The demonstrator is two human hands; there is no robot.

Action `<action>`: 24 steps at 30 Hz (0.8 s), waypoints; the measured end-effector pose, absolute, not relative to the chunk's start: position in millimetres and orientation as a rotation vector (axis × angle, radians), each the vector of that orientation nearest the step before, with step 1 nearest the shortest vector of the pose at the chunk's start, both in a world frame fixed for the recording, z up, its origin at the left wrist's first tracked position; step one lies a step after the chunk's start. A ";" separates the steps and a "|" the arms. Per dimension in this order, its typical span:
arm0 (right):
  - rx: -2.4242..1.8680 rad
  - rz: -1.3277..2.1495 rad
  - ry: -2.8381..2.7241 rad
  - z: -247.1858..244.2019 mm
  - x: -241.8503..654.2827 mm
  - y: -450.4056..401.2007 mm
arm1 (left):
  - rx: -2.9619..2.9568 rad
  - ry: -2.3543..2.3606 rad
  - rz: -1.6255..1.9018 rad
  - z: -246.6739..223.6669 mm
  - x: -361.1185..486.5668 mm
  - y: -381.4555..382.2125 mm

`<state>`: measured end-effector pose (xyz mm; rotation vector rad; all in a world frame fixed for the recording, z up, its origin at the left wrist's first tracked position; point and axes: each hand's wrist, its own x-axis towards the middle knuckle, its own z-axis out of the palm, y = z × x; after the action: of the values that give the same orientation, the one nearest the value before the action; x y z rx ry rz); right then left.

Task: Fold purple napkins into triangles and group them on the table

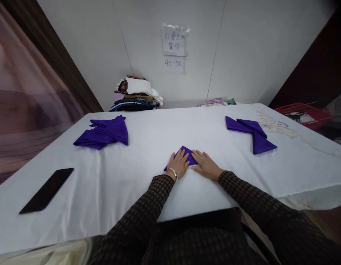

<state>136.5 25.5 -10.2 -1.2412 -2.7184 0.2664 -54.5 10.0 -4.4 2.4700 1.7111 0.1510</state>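
A small folded purple cloth (184, 150) lies on the white tablecloth (176, 127) near the table's front middle, one corner pointing away from me. My left hand (179, 163) rests flat on its left part, fingers spread, with a bracelet at the wrist. From the right, my right hand (205, 164) lies with its fingertips on the cloth's right edge, fingers stretched out. Parts of the cloth are hidden under both hands.
Loosely folded purple cloths (109, 132) lie at the back left, folded ones (251, 133) at the back right. A black flat object (47, 190) is at the left. Beyond the table stand piled clothes (137, 96) and a red basket (313, 119).
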 end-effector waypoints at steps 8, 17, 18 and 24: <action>-1.282 0.245 -2.727 -10.7 158.1 15.9 | 2.283 1.708 0.252 3.0 -58.5 18.7; -1.284 0.359 -2.716 -1.6 155.9 14.8 | 1.983 1.944 0.426 16.2 -59.8 58.9; -1.285 0.381 -2.713 0.0 155.5 14.6 | 1.908 1.928 0.413 16.7 -60.8 63.7; -1.256 0.531 -2.635 7.5 153.5 14.8 | 1.787 1.712 0.386 24.4 -71.3 78.0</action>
<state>153.5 14.8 7.5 -1.2558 -2.6352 0.5310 -71.3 78.0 24.4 1.7870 1.7122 0.3862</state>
